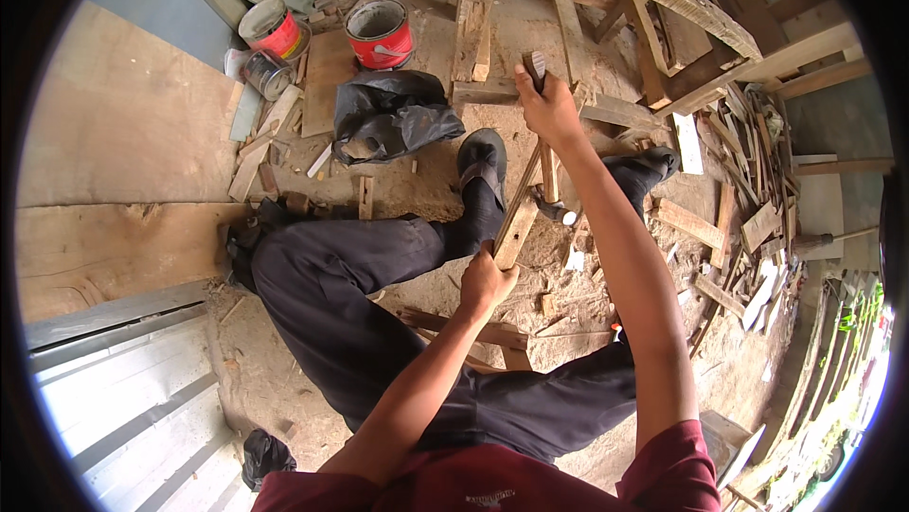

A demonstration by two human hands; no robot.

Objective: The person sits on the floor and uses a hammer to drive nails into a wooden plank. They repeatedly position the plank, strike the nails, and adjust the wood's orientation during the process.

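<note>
Standing right over this, the person is sitting on a dusty dirt floor with legs stretched out in dark trousers, and both hands are busy. The left hand (485, 280) is wrapped tight around the near end of a short wooden strip (519, 217), fingers fully curled round it, so that's a firm hold. The strip runs up and away at a slant, over the lap and between the legs, its far end close to the dark shoe (481, 160) on the left foot. The right hand (547, 107) is stretched out further, closed in a fist around the handle of a tool (536, 65); only a dark bit pokes out above the knuckles, and I can't tell what kind of tool it is. It sits right over a wooden frame (492, 88) of rough planks lying on the ground ahead. Just left of that there's a crumpled black plastic bag (390, 114), and beyond it a red paint bucket (381, 31) standing upright, with a second red tin (275, 29) tipped over near a smaller metal can (267, 73). Offcuts and wood scraps (748, 181) are piled all down the right side, and big plywood sheets (123, 124) lie on the left.
</note>
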